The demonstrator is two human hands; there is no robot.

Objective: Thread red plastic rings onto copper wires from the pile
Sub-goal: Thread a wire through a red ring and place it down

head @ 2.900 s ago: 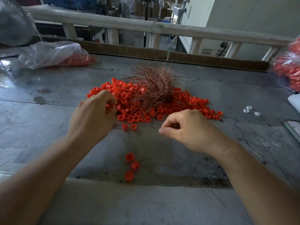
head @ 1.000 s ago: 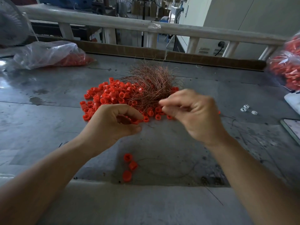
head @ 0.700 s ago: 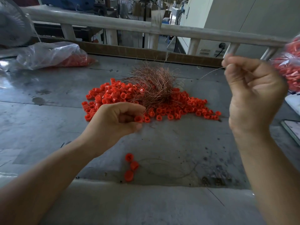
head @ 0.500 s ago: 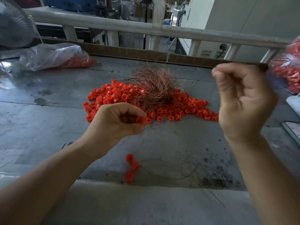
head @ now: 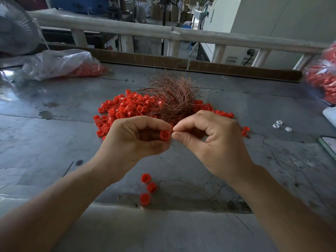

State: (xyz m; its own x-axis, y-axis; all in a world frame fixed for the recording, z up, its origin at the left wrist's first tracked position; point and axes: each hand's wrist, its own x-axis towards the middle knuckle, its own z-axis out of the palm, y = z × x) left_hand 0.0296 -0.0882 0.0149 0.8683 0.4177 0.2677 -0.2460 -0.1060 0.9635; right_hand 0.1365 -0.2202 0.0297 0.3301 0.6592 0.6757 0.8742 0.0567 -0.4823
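Two bare arms reach in from the bottom corners and meet in the middle. The left hand (head: 134, 140) is curled, with its palm turned to the right. Its thumb and first finger hold a red ring (head: 165, 135) at their tips. The right hand (head: 212, 142) is curled too, with its back facing up. Its thumb and first finger pinch a thin copper wire (head: 172, 143), which is hard to see, right beside the ring. The fingertips of the two hands almost touch.
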